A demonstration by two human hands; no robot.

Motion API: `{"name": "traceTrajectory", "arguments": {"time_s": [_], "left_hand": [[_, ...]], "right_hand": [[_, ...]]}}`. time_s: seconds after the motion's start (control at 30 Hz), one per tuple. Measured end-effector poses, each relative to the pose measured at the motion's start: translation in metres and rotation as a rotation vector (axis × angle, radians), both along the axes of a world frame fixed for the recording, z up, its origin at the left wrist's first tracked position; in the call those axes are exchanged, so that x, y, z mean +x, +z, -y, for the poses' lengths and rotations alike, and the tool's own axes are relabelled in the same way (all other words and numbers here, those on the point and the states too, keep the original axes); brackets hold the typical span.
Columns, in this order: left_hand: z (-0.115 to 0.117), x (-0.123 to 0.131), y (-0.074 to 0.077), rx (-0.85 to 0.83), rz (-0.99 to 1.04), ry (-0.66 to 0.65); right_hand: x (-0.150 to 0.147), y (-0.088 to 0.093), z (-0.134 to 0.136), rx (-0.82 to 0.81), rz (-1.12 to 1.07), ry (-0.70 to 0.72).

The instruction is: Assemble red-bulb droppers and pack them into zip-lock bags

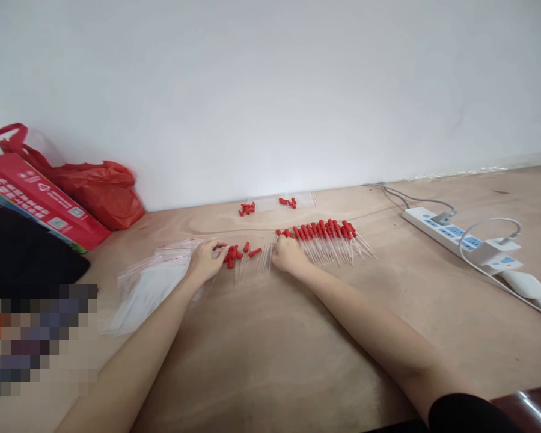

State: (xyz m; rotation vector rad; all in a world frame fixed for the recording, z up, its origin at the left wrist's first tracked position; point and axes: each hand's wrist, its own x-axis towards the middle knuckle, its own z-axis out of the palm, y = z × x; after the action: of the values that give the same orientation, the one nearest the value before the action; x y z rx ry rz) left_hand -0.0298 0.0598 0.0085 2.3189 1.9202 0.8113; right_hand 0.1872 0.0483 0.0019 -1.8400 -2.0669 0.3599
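Observation:
My left hand [206, 260] rests on the table with its fingers curled at a small heap of loose red rubber caps [237, 252]. My right hand [287, 255] lies at the left end of a row of assembled droppers with red caps [327, 236], fingers curled down on the nearest one. Between my hands lie several bare clear tubes [252, 269]. What each set of fingers grips is too small to make out.
Clear zip bags [151, 282] lie under and left of my left hand. More red caps [247, 208] and a clear bag [297, 200] sit near the wall. A red box [40, 198] and a red plastic bag [99, 189] are at left. A white power strip [460, 236] with cables is at right.

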Motion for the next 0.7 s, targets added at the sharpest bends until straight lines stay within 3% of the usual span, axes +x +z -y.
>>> {"name": "traceTrajectory", "arguments": {"time_s": [0.1,0.27,0.5,0.7], "left_hand": [[0.001,0.007,0.002,0.001,-0.021,-0.042],[0.013,0.042,0.009,0.097,-0.186,-0.245],[0.016,0.069,0.001,0.085,-0.326,-0.162],[0.024,0.071,0.0,0.201,-0.154,-0.149]], "right_hand": [[0.003,0.001,-0.002,-0.028,0.013,-0.015],[0.002,0.003,-0.001,-0.043,0.057,-0.038],[0.006,0.005,0.008,0.036,0.113,-0.054],[0.046,-0.013,0.025,0.337,0.015,0.05]]}}
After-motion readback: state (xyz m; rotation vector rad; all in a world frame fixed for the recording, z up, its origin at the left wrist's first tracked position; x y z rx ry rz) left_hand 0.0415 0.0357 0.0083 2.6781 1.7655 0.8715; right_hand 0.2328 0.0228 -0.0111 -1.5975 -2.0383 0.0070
